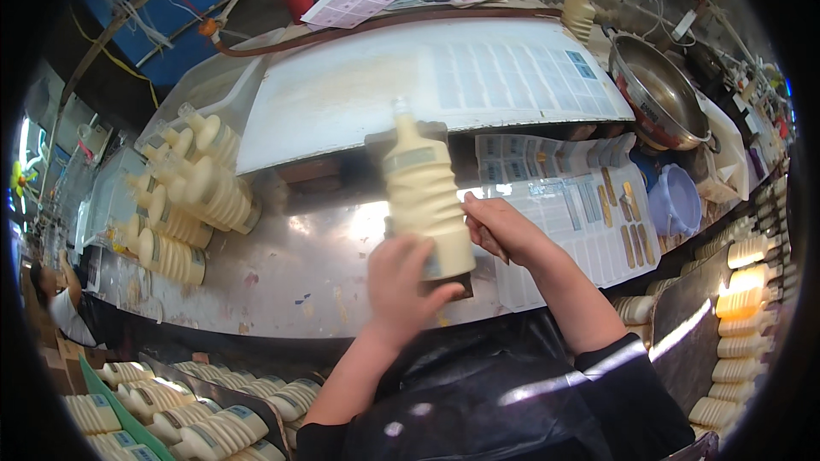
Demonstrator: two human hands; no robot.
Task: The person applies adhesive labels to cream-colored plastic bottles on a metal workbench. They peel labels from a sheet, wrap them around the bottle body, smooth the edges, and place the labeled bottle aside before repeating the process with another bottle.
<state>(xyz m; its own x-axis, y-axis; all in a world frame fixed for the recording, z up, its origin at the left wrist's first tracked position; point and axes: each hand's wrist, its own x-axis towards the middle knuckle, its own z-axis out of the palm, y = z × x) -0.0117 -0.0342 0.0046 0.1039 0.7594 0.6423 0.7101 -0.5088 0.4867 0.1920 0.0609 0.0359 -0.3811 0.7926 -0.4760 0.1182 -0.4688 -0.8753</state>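
Observation:
A cream ribbed bottle (pixel 427 205) with a clear neck lies in the middle, over a dark block-like stand (pixel 461 286), its neck pointing away from me. My left hand (pixel 401 290) rests against the lower left of the bottle, fingers stretched forward and thumb out to the right, slightly blurred. It covers part of a bluish label near the base. Beside the bottle's right edge, my right hand (pixel 504 226) is closed with its fingertips pinched together. Whatever it may hold is too small or hidden to make out.
Similar bottles (pixel 196 171) are piled at the left; more fill crates (pixel 213 427) below and a rack (pixel 743 324) at right. Label sheets (pixel 564 230) and several flat tools (pixel 628 213) lie right. Behind are a white board (pixel 342 85), a metal pan (pixel 662 77) and a purple basin (pixel 675 201).

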